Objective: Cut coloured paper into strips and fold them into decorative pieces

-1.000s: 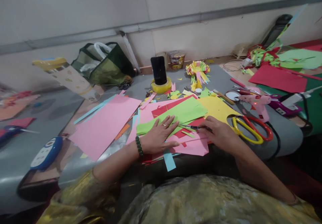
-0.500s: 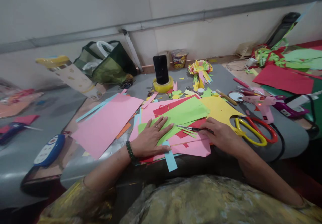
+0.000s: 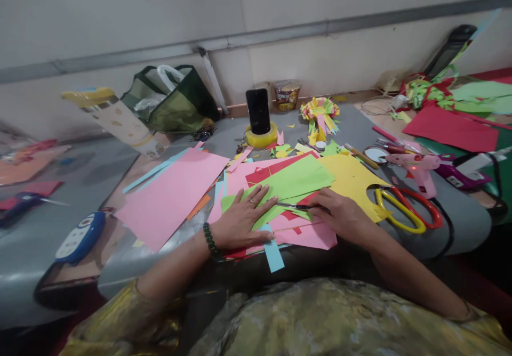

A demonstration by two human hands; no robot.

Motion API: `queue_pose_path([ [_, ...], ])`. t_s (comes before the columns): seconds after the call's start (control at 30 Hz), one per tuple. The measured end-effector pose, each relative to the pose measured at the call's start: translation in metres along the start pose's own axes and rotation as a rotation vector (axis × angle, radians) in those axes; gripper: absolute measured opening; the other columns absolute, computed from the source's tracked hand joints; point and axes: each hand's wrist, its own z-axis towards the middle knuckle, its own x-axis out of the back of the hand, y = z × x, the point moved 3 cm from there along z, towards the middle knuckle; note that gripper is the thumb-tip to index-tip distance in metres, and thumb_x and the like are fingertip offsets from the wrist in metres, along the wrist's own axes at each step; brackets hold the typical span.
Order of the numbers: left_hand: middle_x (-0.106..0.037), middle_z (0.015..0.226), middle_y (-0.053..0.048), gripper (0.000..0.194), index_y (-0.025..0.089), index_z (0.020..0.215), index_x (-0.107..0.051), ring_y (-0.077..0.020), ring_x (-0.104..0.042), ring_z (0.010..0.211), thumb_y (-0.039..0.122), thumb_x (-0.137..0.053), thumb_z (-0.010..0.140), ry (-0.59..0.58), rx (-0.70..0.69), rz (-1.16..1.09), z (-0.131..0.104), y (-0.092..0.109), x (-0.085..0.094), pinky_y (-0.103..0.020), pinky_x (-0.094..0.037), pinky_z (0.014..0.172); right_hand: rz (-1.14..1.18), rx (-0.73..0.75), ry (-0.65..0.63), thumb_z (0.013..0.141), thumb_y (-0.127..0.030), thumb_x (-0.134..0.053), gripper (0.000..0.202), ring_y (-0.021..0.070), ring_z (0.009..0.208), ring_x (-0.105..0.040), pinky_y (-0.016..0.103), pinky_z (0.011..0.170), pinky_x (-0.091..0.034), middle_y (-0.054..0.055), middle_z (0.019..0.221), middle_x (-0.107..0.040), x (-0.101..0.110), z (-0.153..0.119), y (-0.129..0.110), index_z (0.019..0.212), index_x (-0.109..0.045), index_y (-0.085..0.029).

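Observation:
My left hand (image 3: 248, 215) lies flat with fingers spread on a light green sheet of paper (image 3: 298, 179), pressing it onto a stack of coloured paper. A light blue strip (image 3: 273, 253) sticks out from under its thumb toward me. In my right hand (image 3: 342, 215) is a slim dark tool with a metal blade (image 3: 292, 205), its handle mostly hidden by my fingers. The blade lies along the green sheet's near edge, its tip close to my left fingertips. Narrow green strips (image 3: 300, 215) lie below it, over red and pink paper (image 3: 308, 235).
Large scissors (image 3: 414, 209) with red and yellow handles lie right of yellow paper (image 3: 348, 177). Beyond are a pink glue gun (image 3: 418, 167) and a paper rosette (image 3: 320, 112). A phone (image 3: 258, 112) stands in a tape roll (image 3: 262, 136). Pink paper (image 3: 176, 193) lies left.
My right hand has moved a little to the left with the tool, whose blade now reaches nearer my left fingers. My left hand stays pressed on the paper.

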Motion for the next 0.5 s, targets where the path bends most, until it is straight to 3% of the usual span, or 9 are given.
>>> queue_pose_path([
  [0.23, -0.004, 0.161, -0.014, 0.086, 0.021, 0.154, -0.015, -0.0318, -0.007, 0.148, 0.074, -0.03, 0.087, -0.033, -0.032, -0.003, 0.019, 0.015, 0.005, -0.056, -0.012, 0.116, 0.039, -0.017, 0.029, 0.089, -0.026, -0.051, 0.017, 0.0176, 0.083, -0.064, 0.03, 0.075, -0.051, 0.003, 0.091, -0.064, 0.005, -0.008, 0.018, 0.09, -0.069, -0.025],
  [0.5, -0.002, 0.16, -0.015, 0.088, 0.024, 0.153, -0.018, -0.0352, -0.005, 0.147, 0.077, -0.029, 0.084, -0.03, 0.036, 0.027, -0.007, -0.011, 0.0, -0.063, -0.012, 0.113, 0.063, 0.006, 0.081, 0.089, -0.029, -0.053, 0.018, 0.0174, 0.083, -0.063, 0.029, 0.072, -0.05, 0.002, 0.092, -0.063, -0.003, -0.008, 0.019, 0.094, -0.07, -0.029],
])
